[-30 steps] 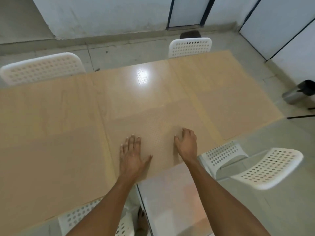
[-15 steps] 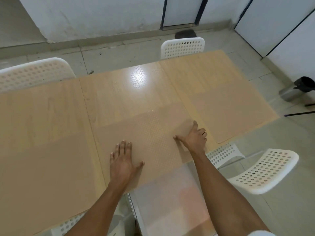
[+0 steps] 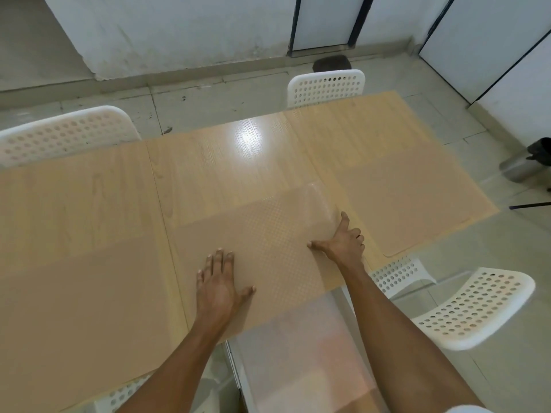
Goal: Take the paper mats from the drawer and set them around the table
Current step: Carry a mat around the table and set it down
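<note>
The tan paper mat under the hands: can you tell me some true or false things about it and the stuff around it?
1. The left hand lies flat on the tan dotted paper mat. True.
2. The right hand is lifted high above the light wooden table. False: it touches the mat's right part, thumb and forefinger spread.
3. The white perforated plastic chairs are black. False: they are white with holes.
4. Another tan mat lies at the table's right end. True.
5. Plates stand on the mat. False: only the hands are on it.
</note>
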